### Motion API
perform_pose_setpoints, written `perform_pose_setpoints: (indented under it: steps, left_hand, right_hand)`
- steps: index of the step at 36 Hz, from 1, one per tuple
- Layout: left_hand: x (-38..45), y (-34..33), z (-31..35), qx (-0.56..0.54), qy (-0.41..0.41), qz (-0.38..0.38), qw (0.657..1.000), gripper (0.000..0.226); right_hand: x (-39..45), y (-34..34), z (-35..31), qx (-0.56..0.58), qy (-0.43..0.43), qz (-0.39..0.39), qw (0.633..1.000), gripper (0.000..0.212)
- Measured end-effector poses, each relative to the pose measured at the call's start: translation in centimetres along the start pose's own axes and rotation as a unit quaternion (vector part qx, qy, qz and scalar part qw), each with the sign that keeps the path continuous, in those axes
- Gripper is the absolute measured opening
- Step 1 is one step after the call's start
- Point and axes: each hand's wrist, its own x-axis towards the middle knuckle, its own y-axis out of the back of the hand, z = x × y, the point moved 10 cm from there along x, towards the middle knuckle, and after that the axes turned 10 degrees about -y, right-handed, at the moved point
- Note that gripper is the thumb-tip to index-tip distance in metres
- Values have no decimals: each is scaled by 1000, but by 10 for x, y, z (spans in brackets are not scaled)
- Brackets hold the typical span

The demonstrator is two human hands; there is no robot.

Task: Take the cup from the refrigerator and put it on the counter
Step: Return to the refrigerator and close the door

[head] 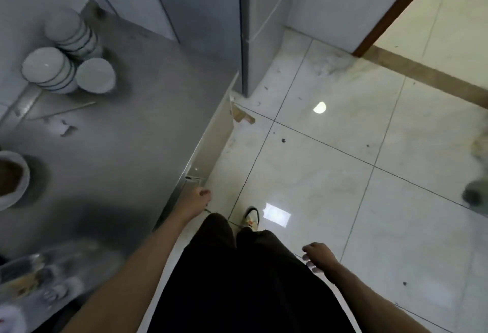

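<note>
The desk (137,132) lay bare mid-surface — stacked bowls (68,52) crowded its far corner. The closed refrigerator (211,15) stood beyond.

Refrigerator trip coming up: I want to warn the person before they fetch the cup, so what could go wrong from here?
1. The stacked bowls stand on the counter near the refrigerator; setting the cup down there could knock them.
2. The glossy floor may be slippery underfoot.
3. A wood scrap lies at the refrigerator's foot, a possible trip hazard.
Both hands, left and right, hold nothing.
</note>
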Motion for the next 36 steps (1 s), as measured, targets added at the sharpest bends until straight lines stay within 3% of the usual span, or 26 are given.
perform_pose_setpoints:
  steps: [5, 11, 14, 18, 23, 28, 33, 36]
  left_hand:
    - [26, -19, 57, -18, -10, -11, 1000, 38]
    - [50, -31, 84, 53, 46, -71, 995, 8]
    - [78, -27, 86, 112, 77, -76, 988, 31]
    - [116, -24, 124, 134, 119, -86, 980, 22]
    - [183, -41, 252, 106, 84, -100, 986, 14]
    - [243, -66, 425, 135, -22, -104, 985, 12]
    - [289, -95, 591, 120, -135, -107, 978, 33]
    - [314, -107, 659, 114, -164, -91, 976, 35]
  right_hand:
    - [-1, 88, -67, 29, 70, 26, 997, 25]
    - [-11, 207, -162, 105, 150, 59, 981, 29]
    - [-7, 261, -199, 133, 172, 72, 973, 29]
    - [6, 320, -219, 155, 159, 83, 972, 29]
    - [34, 370, -200, 153, 81, 68, 983, 29]
    - [49, 419, -176, 163, 27, 69, 984, 28]
    - [70, 466, -165, 170, -8, 57, 984, 26]
    - [90, 498, -169, 115, -17, 59, 992, 29]
